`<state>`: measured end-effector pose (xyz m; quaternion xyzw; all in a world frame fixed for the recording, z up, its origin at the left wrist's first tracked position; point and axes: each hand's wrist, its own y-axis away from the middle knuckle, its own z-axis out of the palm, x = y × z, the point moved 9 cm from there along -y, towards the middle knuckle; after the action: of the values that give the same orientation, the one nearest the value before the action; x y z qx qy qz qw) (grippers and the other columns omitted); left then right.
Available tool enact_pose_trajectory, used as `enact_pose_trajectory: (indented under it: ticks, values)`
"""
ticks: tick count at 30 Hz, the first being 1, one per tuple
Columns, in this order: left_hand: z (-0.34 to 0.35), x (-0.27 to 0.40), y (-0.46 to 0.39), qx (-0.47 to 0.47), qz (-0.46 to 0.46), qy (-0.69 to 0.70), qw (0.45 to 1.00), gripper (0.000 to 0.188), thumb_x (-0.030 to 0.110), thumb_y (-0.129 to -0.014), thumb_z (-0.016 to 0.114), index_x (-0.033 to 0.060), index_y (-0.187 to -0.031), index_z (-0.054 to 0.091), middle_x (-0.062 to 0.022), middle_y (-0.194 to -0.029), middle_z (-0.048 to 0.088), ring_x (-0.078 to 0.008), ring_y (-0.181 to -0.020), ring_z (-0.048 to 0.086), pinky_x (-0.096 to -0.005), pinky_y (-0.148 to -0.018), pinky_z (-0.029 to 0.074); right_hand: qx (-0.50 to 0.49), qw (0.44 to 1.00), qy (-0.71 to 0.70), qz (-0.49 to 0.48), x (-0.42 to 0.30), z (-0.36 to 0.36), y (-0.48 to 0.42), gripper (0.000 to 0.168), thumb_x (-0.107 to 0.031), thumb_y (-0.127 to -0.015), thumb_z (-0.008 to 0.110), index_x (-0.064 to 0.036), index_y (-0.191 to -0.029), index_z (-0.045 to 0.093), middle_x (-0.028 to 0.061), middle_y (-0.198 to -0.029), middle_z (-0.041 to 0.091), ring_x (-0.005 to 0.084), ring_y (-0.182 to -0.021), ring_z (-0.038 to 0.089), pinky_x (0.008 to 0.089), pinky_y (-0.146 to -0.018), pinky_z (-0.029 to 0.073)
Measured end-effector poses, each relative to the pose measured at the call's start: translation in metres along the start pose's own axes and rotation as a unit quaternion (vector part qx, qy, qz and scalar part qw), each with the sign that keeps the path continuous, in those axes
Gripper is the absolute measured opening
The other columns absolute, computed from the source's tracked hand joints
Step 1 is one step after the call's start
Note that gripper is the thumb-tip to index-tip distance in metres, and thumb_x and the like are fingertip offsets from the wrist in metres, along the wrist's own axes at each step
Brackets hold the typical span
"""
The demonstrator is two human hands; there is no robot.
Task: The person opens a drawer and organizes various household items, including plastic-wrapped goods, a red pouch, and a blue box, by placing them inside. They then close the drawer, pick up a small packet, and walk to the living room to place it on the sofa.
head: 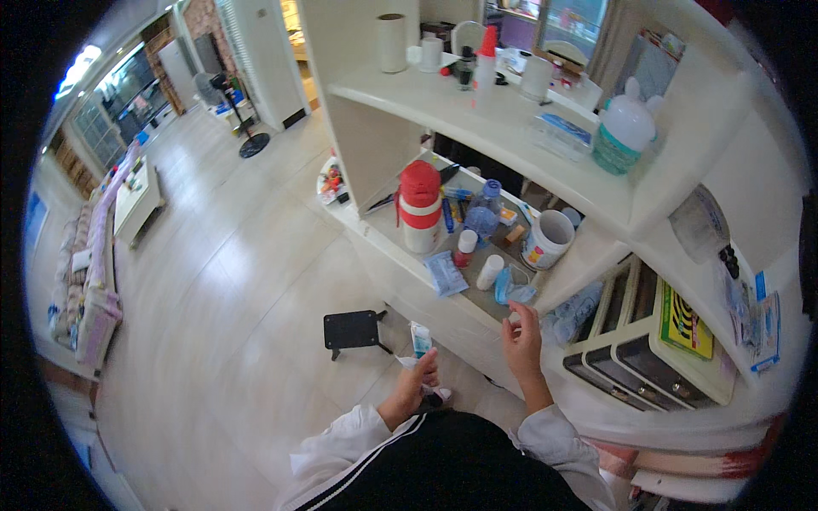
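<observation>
My left hand (412,386) is closed round a small white-and-teal packet (421,340), with white material beside its lower end. My right hand (524,338) is raised at the shelf's front edge, fingers bent and apart, just below a blue face mask (513,289); whether a fingertip touches the mask is unclear. Next to the mask lies a small white bottle (490,272). Behind that stand a red bottle with a white cap (465,249) and a red-and-white flask (420,207). A pale blue packet (445,274) lies at the shelf's edge, and a white tub (548,239) stands to the right.
Above is a white shelf (447,105) with bottles, paper rolls and a bear-shaped container (623,128). A small drawer cabinet (645,358) stands at the right. On the floor are a black stool (351,330) and, farther off, a standing fan (254,144).
</observation>
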<state>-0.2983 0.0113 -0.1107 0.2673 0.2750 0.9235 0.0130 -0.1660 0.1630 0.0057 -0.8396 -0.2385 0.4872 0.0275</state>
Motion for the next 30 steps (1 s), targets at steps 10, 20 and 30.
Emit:
enact_pose_trajectory:
  ticks: [10, 20, 30]
  values:
    - [-0.024, -0.015, 0.083, 0.081, 0.083, 0.055, 0.992, 0.032, 0.03, -0.086, 0.046, 0.0057, -0.106, 0.04, 0.002, -0.066, 0.037, -0.0078, -0.053, 0.035, -0.0246, -0.056, 0.035, -0.032, 0.994, 0.088, -0.052, 0.044, 0.038, -0.022, 0.025, -0.002, -0.08, 0.051, 0.001, -0.105, 0.052, 0.0146, -0.116, 0.045, 0.0259, -0.088, 0.054, 0.0327, -0.075, 0.045]
    - [-0.083, 0.011, 0.15, 0.176, 0.192, 0.148, 0.954, 0.042, 0.045, -0.084, 0.048, 0.0075, -0.102, 0.042, 0.0023, -0.066, 0.037, -0.0082, -0.056, 0.036, -0.024, -0.057, 0.035, -0.216, 0.934, -0.275, -0.067, -0.101, 0.111, 0.112, 0.011, 0.0, -0.078, 0.056, 0.0, -0.089, 0.057, 0.0088, -0.095, 0.054, 0.0152, -0.087, 0.053, 0.0266, -0.074, 0.044]
    - [-0.223, 0.105, 0.22, 0.203, 0.293, 0.14, 0.924, 0.048, 0.046, -0.084, 0.048, 0.008, -0.113, 0.045, -0.0035, -0.103, 0.053, -0.0149, -0.094, 0.051, -0.0301, -0.083, 0.038, -0.575, 0.73, -0.362, 0.074, -0.207, 0.349, 0.22, 0.017, -0.006, -0.078, 0.061, -0.002, -0.092, 0.052, 0.0021, -0.085, 0.055, 0.0087, -0.079, 0.053, 0.0225, -0.072, 0.044]
